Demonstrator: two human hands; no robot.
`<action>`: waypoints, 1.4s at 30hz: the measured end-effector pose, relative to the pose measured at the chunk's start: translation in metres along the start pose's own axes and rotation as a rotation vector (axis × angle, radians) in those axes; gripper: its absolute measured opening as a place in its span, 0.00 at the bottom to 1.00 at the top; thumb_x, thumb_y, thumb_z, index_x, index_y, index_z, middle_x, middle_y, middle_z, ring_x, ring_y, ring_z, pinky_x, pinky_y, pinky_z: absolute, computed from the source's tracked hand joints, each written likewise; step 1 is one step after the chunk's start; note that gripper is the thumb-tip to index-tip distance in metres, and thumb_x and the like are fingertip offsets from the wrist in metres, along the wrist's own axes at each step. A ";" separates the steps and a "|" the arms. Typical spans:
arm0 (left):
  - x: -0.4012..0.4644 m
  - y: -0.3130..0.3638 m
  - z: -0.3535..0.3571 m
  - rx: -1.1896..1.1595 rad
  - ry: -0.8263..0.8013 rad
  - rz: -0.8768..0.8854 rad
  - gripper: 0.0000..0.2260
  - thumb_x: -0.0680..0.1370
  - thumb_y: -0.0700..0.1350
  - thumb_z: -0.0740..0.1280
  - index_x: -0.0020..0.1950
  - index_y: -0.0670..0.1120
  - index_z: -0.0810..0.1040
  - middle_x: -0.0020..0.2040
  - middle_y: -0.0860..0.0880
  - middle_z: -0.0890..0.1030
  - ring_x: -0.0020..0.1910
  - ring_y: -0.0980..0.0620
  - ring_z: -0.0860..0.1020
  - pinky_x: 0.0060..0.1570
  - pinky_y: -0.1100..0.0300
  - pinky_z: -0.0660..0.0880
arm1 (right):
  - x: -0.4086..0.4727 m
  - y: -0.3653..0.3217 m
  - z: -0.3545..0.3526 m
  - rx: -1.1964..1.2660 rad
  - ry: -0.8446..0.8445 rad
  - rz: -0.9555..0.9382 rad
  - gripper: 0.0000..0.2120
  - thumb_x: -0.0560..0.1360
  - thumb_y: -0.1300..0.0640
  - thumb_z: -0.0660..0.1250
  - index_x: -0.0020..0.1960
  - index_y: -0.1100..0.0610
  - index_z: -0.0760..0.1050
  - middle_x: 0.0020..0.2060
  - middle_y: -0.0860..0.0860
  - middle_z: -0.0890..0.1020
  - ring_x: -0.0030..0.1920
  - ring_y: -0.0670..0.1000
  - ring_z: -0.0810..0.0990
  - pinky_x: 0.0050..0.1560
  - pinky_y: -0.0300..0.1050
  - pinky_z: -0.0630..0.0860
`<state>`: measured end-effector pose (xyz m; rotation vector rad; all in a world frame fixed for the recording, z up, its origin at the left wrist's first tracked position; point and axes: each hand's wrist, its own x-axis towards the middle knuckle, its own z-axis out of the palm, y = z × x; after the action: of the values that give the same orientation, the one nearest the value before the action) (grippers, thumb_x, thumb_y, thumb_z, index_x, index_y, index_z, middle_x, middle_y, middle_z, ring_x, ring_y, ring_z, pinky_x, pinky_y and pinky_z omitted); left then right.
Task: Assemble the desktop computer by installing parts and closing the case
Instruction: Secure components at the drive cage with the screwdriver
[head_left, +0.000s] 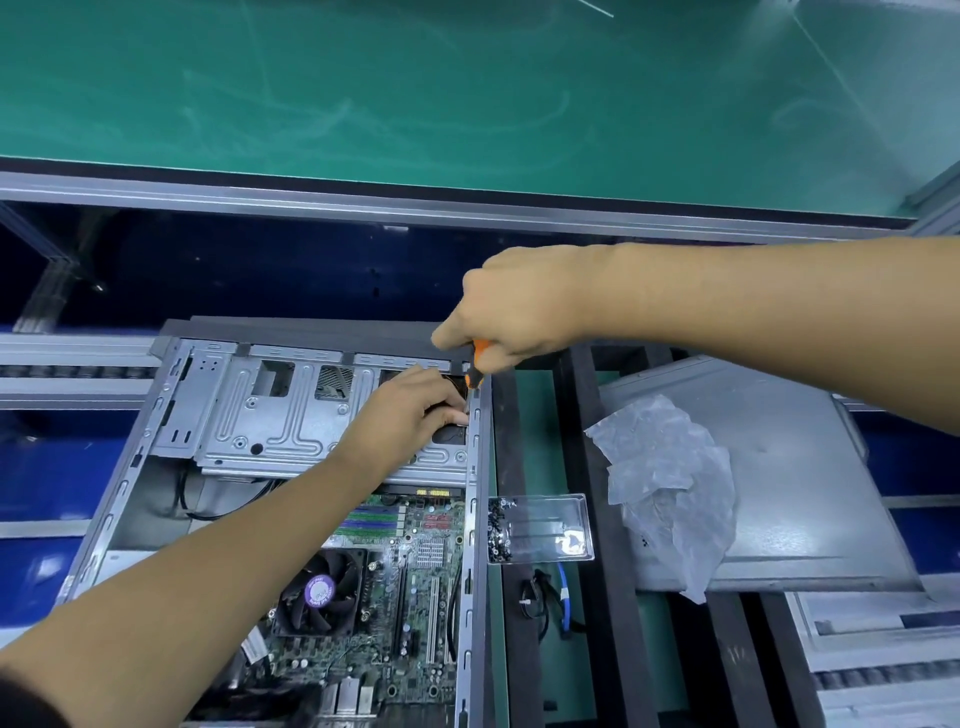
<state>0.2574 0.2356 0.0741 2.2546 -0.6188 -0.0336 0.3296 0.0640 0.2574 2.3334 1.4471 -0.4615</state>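
Note:
An open grey computer case (480, 519) lies on its side before me. Inside it are a green motherboard (410, 582) with a black CPU fan (323, 590) and, further back, a silver metal drive cage (270, 415). My right hand (519, 306) grips an orange-and-black screwdriver (477, 370), pointing down at the case's far right corner. My left hand (415, 410) rests on the drive cage just below the screwdriver tip, fingertips curled at the case wall. What those fingers hold is hidden.
A clear plastic tray (550, 527) with several small dark screws lies right of the case. Crumpled plastic wrap (670, 488) sits on the grey side panel (789, 467). Black and blue cables (550, 603) lie near the tray. A green conveyor surface (415, 93) runs behind.

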 end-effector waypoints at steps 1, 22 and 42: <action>0.000 0.000 0.000 -0.003 -0.002 -0.002 0.04 0.76 0.44 0.75 0.46 0.45 0.84 0.42 0.58 0.77 0.47 0.56 0.73 0.49 0.66 0.69 | -0.001 0.002 0.002 0.019 -0.025 0.035 0.09 0.72 0.56 0.63 0.39 0.56 0.63 0.26 0.54 0.70 0.27 0.58 0.63 0.28 0.46 0.59; -0.001 -0.004 0.003 -0.023 0.021 -0.014 0.03 0.76 0.44 0.76 0.45 0.46 0.85 0.43 0.57 0.81 0.48 0.56 0.77 0.52 0.63 0.73 | -0.005 -0.016 -0.004 -0.196 -0.003 0.004 0.05 0.78 0.56 0.61 0.53 0.55 0.68 0.36 0.52 0.75 0.29 0.56 0.66 0.30 0.46 0.59; -0.007 0.018 -0.009 -0.287 0.110 -0.310 0.11 0.72 0.41 0.79 0.47 0.51 0.79 0.42 0.54 0.85 0.44 0.53 0.82 0.48 0.59 0.79 | 0.006 -0.049 -0.003 0.320 0.109 0.591 0.11 0.82 0.49 0.58 0.45 0.55 0.69 0.37 0.50 0.74 0.38 0.55 0.74 0.39 0.49 0.67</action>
<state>0.2459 0.2344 0.0924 2.0363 -0.1875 -0.1425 0.2886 0.0903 0.2511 2.9155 0.6883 -0.4196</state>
